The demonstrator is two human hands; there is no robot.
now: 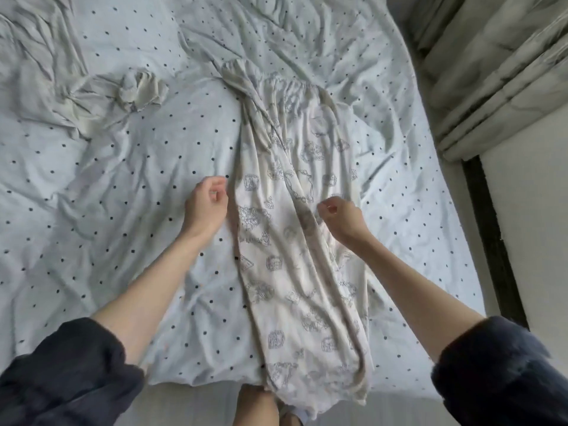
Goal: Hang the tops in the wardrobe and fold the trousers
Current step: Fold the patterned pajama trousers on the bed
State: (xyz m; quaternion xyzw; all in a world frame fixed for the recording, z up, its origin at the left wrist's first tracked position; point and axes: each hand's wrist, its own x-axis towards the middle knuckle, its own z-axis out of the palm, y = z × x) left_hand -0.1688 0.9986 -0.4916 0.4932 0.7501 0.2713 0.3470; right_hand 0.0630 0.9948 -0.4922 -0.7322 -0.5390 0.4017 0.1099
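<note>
A: Far left, low down: a dark sleeve (61, 373), pushed up. Bare arm above it.

B: Higher up on the left?

A: A bunched-up bit of pale cloth (140, 90), lying on the dotted sheet (92, 179). Cannot tell what kind of clothing.

B: Then the left hand (206, 204)?

A: Over the sheet, just beside the left edge of the trousers (295, 241). Fingers curled in loosely, thumb near the fingertips. Holding nothing. Cannot tell if touching the sheet.

B: And the trousers?

A: In the middle of the bed, laid out long. White, with small gray drawings all over. Gathered waist (289, 87) at the far end. Leg ends hanging over the near edge of the bed. One leg folded on top of the other, with long wrinkles running down.

B: Anything under the leg ends?

A: A bare foot (255, 404) on the floor, partly hidden by the cloth.

B: Right hand (341, 216)?

A: Above the trousers, near the right edge. Fingers curled, thumb and first finger close together. Too blurry to tell if pinching the cloth or just above it.

B: Farther right?

A: Another dark sleeve (491, 373), pushed up too. Past the bed edge, a dark strip (488, 235) along the floor. Up in the corner, a pale curtain (491, 56) in thick folds.
</note>
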